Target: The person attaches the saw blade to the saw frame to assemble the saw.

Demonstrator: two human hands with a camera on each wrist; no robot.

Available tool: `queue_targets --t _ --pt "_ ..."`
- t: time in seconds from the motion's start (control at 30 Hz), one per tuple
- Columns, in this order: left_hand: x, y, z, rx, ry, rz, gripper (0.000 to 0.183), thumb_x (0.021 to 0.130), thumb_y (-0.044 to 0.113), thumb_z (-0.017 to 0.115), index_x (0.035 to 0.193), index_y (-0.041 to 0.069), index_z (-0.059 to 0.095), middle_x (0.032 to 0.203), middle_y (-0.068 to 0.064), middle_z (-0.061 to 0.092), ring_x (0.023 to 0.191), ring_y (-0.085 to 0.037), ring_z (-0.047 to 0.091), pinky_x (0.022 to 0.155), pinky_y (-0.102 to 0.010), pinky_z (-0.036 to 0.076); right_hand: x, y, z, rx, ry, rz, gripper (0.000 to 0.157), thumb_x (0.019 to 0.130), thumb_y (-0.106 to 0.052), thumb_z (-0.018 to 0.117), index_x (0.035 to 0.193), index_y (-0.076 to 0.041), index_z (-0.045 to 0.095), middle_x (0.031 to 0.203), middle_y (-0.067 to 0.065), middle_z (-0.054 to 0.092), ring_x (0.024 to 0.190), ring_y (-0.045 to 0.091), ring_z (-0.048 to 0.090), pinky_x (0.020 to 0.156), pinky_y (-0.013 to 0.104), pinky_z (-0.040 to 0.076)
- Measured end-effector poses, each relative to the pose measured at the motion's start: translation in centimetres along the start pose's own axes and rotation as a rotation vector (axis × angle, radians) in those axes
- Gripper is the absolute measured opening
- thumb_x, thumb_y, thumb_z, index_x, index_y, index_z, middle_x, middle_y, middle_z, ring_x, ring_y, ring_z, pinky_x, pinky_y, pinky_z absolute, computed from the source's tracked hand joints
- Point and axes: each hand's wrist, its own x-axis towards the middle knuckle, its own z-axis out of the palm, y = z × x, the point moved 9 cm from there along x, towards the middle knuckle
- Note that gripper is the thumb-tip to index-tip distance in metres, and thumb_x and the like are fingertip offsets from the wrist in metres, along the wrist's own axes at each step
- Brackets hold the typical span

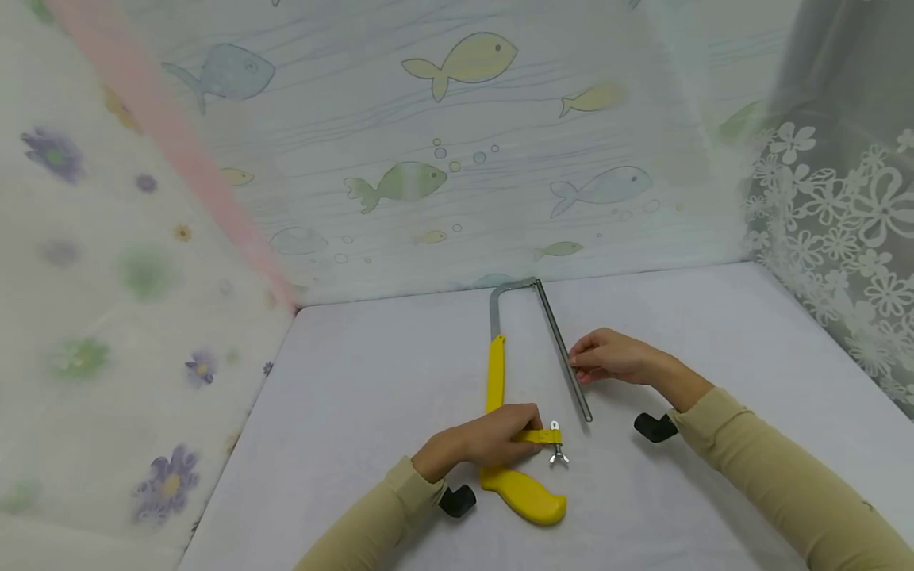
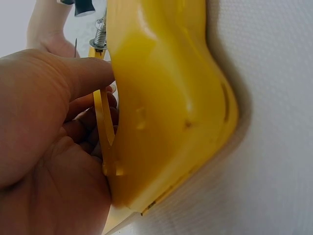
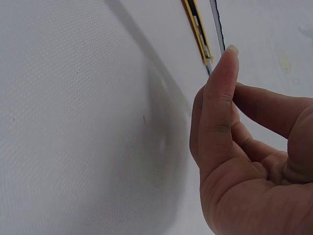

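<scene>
A hacksaw lies on the white table, its yellow handle (image 1: pixel 528 496) toward me and its grey metal frame (image 1: pixel 494 313) reaching to the back. My left hand (image 1: pixel 493 434) grips the yellow part just above the handle, where a short arm carries a wing nut (image 1: pixel 559 457). The left wrist view shows the yellow handle (image 2: pixel 166 98) close up beside the thumb. From the far end of the frame runs the saw blade (image 1: pixel 553 321); its near end stands apart from the wing-nut arm. Between thumb and fingers my right hand (image 1: pixel 617 357) pinches the blade (image 3: pixel 218 24) about midway.
A fish-print curtain (image 1: pixel 457 135) hangs behind the table's back edge, close to the saw's far end. Flowered fabric (image 1: pixel 143 333) stands at the left, lace (image 1: pixel 850 222) at the right. Black wrist pieces (image 1: pixel 457 501) stick out below both sleeves.
</scene>
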Motion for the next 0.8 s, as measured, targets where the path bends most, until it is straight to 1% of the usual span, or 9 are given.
queue_targets --t 0.2,0.53,0.8 --pt "0.0 -0.2 0.1 -0.001 -0.001 -0.007 0.013 0.104 0.020 0.063 0.113 0.012 0.058 0.101 0.008 0.059 0.087 -0.003 0.051 0.080 -0.016 0.046 0.2 0.1 0.2 0.014 -0.011 0.004 0.030 0.103 -0.004 0.057 0.121 0.019 0.053 0.092 0.010 0.062 0.080 0.014 0.064 0.075 0.027 0.057" --pt "0.0 0.0 0.0 0.008 0.003 0.008 0.014 0.104 0.021 0.062 0.114 0.012 0.057 0.102 0.008 0.058 0.088 -0.003 0.050 0.080 -0.016 0.045 1.0 0.4 0.3 0.006 -0.020 0.004 0.027 0.103 -0.004 0.056 0.118 0.018 0.055 0.090 0.009 0.062 0.078 0.013 0.064 0.074 0.026 0.057" --pt "0.0 0.0 0.0 -0.002 0.005 -0.006 0.014 0.104 0.021 0.063 0.113 0.012 0.058 0.101 0.008 0.059 0.087 -0.003 0.051 0.080 -0.016 0.046 1.1 0.8 0.4 0.028 -0.016 0.037 0.025 0.102 -0.002 0.056 0.118 0.018 0.055 0.090 0.009 0.062 0.078 0.013 0.064 0.074 0.025 0.057"
